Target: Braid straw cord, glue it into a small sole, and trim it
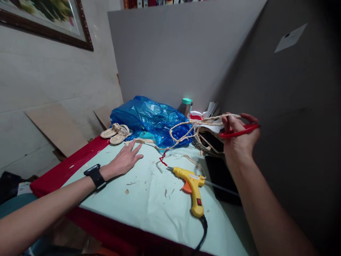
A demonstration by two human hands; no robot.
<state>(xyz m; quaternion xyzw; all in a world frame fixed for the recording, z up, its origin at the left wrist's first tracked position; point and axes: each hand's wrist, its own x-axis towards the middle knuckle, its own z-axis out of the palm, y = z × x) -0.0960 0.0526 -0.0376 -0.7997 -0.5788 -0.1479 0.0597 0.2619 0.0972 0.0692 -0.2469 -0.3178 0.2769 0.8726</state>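
My left hand (124, 159), with a black watch (95, 175) at the wrist, lies on the pale green table cover with its fingers spread. Just past its fingertips runs a bundle of straw strands (142, 141). Raised at the right, my right hand (241, 140) pinches the end of a braided straw cord (210, 118). Red-handled scissors (239, 131) are in the same hand, their blades not clearly visible. The cord loops back to the left, above a woven straw basket (202, 138). Between my hands, a yellow glue gun (195, 188) lies on its side.
Woven straw sandals (117, 134) sit at the table's left edge. Behind are a blue plastic bag (151, 119) and a bottle with a green lid (186, 106). A dark flat object (222, 177) lies at right. Grey panels (173, 53) stand behind; straw scraps dot the cover (149, 209).
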